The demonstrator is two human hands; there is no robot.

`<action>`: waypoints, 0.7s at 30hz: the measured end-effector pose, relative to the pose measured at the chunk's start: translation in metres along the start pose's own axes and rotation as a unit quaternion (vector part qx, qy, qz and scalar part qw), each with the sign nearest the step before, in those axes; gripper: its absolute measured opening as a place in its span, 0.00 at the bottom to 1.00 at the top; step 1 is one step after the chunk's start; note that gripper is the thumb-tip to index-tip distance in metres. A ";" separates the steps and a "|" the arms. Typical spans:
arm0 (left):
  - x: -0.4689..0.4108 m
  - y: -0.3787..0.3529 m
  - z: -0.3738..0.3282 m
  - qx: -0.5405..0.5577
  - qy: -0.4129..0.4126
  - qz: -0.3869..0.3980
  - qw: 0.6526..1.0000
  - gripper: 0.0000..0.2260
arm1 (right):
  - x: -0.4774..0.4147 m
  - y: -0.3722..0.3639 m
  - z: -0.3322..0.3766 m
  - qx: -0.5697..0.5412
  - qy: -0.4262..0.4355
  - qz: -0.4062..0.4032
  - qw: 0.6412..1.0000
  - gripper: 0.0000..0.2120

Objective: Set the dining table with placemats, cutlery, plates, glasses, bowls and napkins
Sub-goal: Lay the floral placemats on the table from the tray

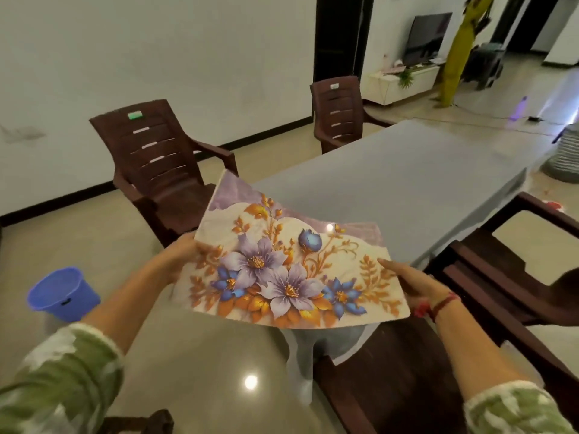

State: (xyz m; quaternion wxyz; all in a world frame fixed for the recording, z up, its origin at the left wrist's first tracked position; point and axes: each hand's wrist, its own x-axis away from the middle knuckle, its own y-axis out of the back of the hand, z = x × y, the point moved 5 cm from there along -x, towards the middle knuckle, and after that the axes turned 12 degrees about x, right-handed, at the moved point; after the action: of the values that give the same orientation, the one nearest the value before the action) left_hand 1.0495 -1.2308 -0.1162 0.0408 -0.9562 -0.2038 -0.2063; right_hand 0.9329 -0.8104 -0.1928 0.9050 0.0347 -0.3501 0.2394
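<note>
Setting has barely begun, I judge: the floral placemat hangs curved above the grey-covered desk's near end, pinched at its edges by the left grip and right grip, not yet laid; cutlery, plates, glasses, bowls and napkins remain.

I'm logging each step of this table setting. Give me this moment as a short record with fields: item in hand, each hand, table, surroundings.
item: floral placemat, held in the air, bowed, over the table's near end
left hand: grips the placemat's left edge
right hand: holds its right edge, thumb on top
table: grey cover; placemat not yet laid on it
seating: brown chair at the table's left side
floor: blue bucket at left
</note>
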 end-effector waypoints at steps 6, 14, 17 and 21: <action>-0.071 -0.090 -0.086 -0.107 -0.037 0.105 0.988 0.12 | -0.009 0.017 -0.027 -0.105 0.027 -0.093 0.990 0.11; -0.183 -0.123 -0.082 0.012 0.039 0.195 0.980 0.24 | -0.034 0.035 -0.006 -0.283 0.129 -0.139 0.940 0.16; -0.224 -0.113 -0.062 0.079 0.134 0.224 0.962 0.31 | -0.063 0.041 -0.001 -0.404 0.205 -0.179 0.873 0.30; -0.250 -0.125 -0.025 0.183 0.246 0.279 0.910 0.34 | -0.106 0.018 0.024 -0.486 0.246 -0.223 0.808 0.36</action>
State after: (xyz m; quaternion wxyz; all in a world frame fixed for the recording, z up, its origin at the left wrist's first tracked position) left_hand 0.7818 -1.2138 -0.1969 0.3199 -0.8688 0.0534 -0.3743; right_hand 0.8417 -0.8432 -0.2458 0.8877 -0.3930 -0.1694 -0.1696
